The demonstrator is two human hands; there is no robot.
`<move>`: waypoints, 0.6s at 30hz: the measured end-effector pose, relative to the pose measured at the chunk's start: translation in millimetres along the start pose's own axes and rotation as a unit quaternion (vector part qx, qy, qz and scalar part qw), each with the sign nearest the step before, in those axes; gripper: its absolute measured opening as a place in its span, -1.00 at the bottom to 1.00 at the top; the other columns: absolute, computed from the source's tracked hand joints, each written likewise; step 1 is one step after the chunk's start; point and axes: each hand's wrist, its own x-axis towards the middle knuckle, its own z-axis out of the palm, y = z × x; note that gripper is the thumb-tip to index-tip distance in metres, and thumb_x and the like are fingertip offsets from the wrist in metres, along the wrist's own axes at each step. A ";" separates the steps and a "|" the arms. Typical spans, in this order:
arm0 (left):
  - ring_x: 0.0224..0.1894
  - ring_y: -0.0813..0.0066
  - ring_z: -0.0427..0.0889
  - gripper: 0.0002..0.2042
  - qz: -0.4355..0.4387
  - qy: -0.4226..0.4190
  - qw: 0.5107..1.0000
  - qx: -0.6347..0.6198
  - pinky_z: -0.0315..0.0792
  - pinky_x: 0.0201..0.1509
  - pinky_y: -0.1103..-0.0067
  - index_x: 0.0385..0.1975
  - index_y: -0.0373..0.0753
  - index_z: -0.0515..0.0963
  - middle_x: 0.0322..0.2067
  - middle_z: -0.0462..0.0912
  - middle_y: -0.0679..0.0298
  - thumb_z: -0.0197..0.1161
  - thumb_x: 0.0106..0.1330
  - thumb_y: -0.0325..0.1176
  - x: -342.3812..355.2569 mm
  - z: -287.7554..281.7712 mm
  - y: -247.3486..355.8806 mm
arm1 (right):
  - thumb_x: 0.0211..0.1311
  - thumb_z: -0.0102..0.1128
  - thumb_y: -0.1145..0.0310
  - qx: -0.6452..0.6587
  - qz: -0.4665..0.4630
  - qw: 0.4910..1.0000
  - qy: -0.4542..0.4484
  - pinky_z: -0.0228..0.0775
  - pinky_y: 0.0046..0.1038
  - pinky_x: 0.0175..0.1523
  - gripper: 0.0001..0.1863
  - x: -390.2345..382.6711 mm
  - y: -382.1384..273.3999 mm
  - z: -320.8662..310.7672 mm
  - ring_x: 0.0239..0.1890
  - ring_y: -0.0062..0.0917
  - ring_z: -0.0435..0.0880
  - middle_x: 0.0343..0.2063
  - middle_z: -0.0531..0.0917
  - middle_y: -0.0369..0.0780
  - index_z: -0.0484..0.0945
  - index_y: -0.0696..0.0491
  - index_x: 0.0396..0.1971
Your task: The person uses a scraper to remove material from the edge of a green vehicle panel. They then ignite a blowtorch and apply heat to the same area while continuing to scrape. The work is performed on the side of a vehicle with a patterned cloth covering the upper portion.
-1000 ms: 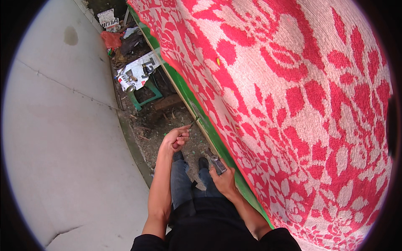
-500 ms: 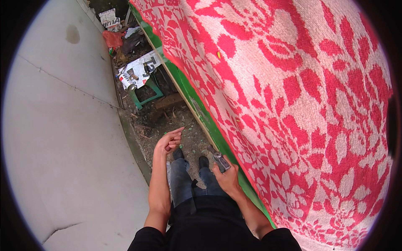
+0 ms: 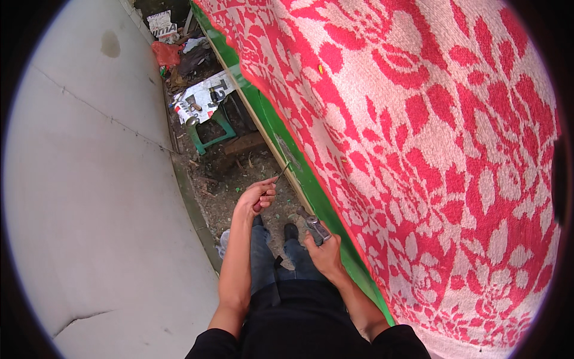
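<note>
My left hand (image 3: 259,195) is closed around a screwdriver (image 3: 281,172) with a dark reddish handle. Its thin dark shaft points up and right, the tip seeming to meet the wooden edge (image 3: 276,149) of a green panel (image 3: 308,194); I cannot tell whether they touch. Lower and to the right, my right hand (image 3: 326,250) grips a hammer (image 3: 313,224) close to its metal head, which lies beside the same edge. Most of the hammer's handle is hidden by the hand. A red and pale-pink flowered towel (image 3: 412,155) hangs over the panel on the right.
A pale grey wall (image 3: 101,197) closes in the left side. Ahead on the dirt ground stands a green stool (image 3: 210,136) with a printed board (image 3: 206,99) and small tools on top. Behind it lie a red plastic bag (image 3: 165,54) and dark clutter.
My left hand has moved up and right, bringing the screwdriver's tip toward the wooden edge. My right hand with the hammer has barely moved.
</note>
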 end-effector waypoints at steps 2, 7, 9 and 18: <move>-0.71 0.76 0.17 -0.51 0.007 0.017 1.000 -0.002 0.05 -0.75 0.76 0.36 -0.28 0.14 -0.56 0.26 0.41 -0.06 0.43 -0.59 0.5 13.2 -2.9 | 0.16 0.25 0.42 0.002 -0.002 1.000 0.004 0.40 -0.39 -0.44 -0.83 -1.5 -1.5 -0.5 -0.61 -0.45 0.61 -0.65 0.55 -0.08 0.52 0.18 -0.31; -0.69 0.72 0.20 -0.49 0.029 0.051 0.998 0.002 0.10 -0.71 0.73 0.37 -0.29 0.07 -0.55 0.27 0.39 -0.06 0.41 -0.60 4.4 35.0 -13.8 | 0.17 0.24 0.41 -0.007 0.000 1.000 -0.017 0.40 -0.35 -0.47 -0.80 -4.1 -2.8 1.6 -0.62 -0.37 0.64 -0.65 0.56 -0.07 0.52 0.19 -0.27; -0.69 0.72 0.19 -0.40 0.037 0.061 0.997 -0.007 0.11 -0.71 0.73 0.45 -0.27 -0.05 -0.54 0.27 0.39 -0.07 0.42 -0.61 7.3 43.6 -20.2 | 0.17 0.25 0.40 -0.011 -0.006 1.000 -0.024 0.40 -0.33 -0.48 -0.79 -4.3 -2.6 2.3 -0.62 -0.34 0.65 -0.66 0.57 -0.06 0.52 0.19 -0.25; -0.65 0.56 0.28 -0.88 0.093 0.111 0.987 -0.071 0.22 -0.66 0.58 -0.28 -0.31 0.22 -0.54 0.32 0.24 -0.17 0.31 -0.70 33.8 85.4 -38.5 | 0.07 0.35 0.48 -0.043 -0.100 0.993 -0.052 0.45 -0.30 -0.36 -0.71 -3.6 -9.2 -0.8 -0.45 -0.15 0.67 -0.52 0.59 -0.01 0.49 0.17 -0.21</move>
